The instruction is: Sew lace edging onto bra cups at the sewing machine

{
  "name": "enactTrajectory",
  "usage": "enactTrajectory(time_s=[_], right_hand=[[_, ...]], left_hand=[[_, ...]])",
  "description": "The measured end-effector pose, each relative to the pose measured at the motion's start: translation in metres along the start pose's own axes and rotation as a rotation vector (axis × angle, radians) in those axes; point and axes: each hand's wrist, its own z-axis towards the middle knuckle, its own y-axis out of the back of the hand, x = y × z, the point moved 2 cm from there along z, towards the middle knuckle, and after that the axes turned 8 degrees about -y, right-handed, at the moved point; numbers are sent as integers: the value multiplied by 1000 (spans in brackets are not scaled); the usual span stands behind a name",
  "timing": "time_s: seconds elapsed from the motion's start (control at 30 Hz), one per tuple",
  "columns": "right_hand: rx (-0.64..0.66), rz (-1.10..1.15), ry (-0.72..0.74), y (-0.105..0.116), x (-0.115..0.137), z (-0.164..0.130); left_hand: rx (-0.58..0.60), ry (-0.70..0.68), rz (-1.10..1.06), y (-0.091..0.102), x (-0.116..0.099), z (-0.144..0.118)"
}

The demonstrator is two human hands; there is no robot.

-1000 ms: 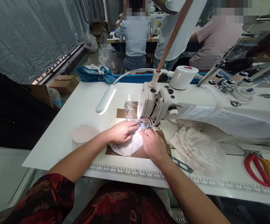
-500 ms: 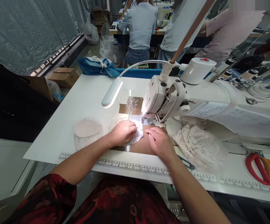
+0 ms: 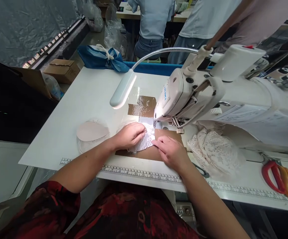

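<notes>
A piece of white lace fabric [image 3: 147,141] lies under the bright light at the needle area of the white sewing machine [image 3: 171,96]. My left hand [image 3: 131,135] is closed on its left part, fingers curled in a pinch. From the right, my right hand [image 3: 171,151] reaches the lace's near right edge, its fingertips drawn together there; the hand rests over a brown sheet [image 3: 144,154] on the machine bed. Left of my left hand lies a pale oval lace-edged piece [image 3: 92,131]. Lace pieces [image 3: 212,149] are heaped under the machine arm.
A lamp [image 3: 124,89] on a bent metal neck hangs over the white table [image 3: 104,89]. Scissors with red and orange handles [image 3: 280,179] lie at the right. A printed ruler [image 3: 144,174] runs along the front edge. People [image 3: 156,23] are behind the table.
The view has tilted down and shifted slightly. My right fingertips have moved from the brown sheet onto the lace's right edge. My left hand stays on the lace.
</notes>
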Motion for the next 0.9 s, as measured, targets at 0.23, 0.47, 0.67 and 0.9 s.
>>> enactTrajectory(time_s=[0.23, 0.47, 0.67, 0.9], right_hand=[[56, -36, 20, 6, 2, -4], [35, -1, 10, 7, 1, -4], [0, 32, 14, 6, -1, -5], [-76, 133, -33, 9, -6, -6]], left_hand=[[104, -273, 249, -7, -3, -5], [165, -321, 422, -15, -4, -7], [187, -337, 452, -17, -2, -7], [160, -349, 452, -18, -4, -5]])
